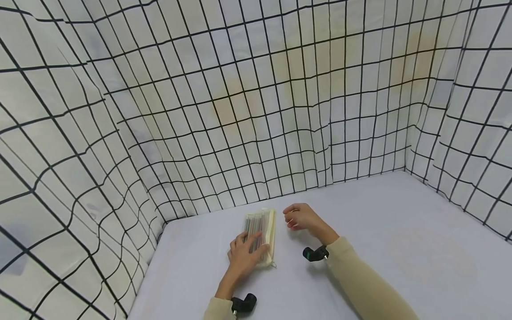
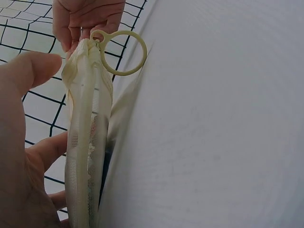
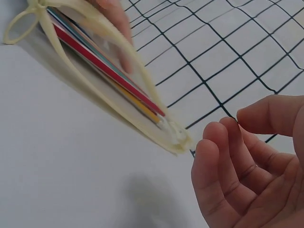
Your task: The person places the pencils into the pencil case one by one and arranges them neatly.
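A clear zip pouch with pale yellow edging (image 1: 271, 233) lies on the white table, long thin coloured sticks (image 3: 107, 66) inside it. In the right wrist view its zip side gapes, showing red, yellow and blue sticks. A yellow ring pull (image 2: 124, 73) hangs at one end of the zip. My left hand (image 1: 242, 255) rests on the pouch with fingers spread over its face, thumb near the zip edge. To the right of the pouch and apart from it, my right hand (image 1: 305, 218) hovers with loosely bent fingers; nothing shows between thumb and fingertips (image 3: 216, 135).
White cloth walls with a black grid (image 1: 256, 133) rise behind the table (image 1: 392, 249) and on both sides. Each wrist wears a small black camera (image 1: 314, 254) below beige sleeves (image 1: 364, 275). White tabletop extends to the right of the pouch.
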Available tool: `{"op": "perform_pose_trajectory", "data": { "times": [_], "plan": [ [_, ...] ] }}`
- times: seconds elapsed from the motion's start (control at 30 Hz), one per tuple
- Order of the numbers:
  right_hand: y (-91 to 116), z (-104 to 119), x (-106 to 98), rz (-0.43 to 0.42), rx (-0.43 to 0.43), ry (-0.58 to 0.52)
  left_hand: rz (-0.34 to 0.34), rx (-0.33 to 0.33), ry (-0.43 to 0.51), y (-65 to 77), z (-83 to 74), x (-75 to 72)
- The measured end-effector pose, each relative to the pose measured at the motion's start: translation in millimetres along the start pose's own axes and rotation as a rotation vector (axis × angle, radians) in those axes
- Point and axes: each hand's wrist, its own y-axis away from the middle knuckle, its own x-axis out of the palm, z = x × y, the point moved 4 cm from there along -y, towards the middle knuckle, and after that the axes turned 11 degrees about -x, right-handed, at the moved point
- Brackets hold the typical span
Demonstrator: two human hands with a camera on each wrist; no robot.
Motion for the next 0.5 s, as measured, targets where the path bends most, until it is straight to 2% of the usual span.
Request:
{"op": "perform_pose_trajectory", "data": {
  "times": [0.17, 0.3, 0.5],
  "plan": [
    [4, 7, -10, -0.016, 0.001, 0.022, -0.022, 0.034, 0.008, 0.6, 0.4, 0.7],
    [8, 9, -15, -0.012, -0.003, 0.061, -0.002, 0.016, -0.012, -0.6, 2.6, 1.7],
    [11, 10, -19, 0.016, -0.040, 0.203, 0.021, 0.010, -0.033, -2.6, 5.4, 0.8]
  ]
}}
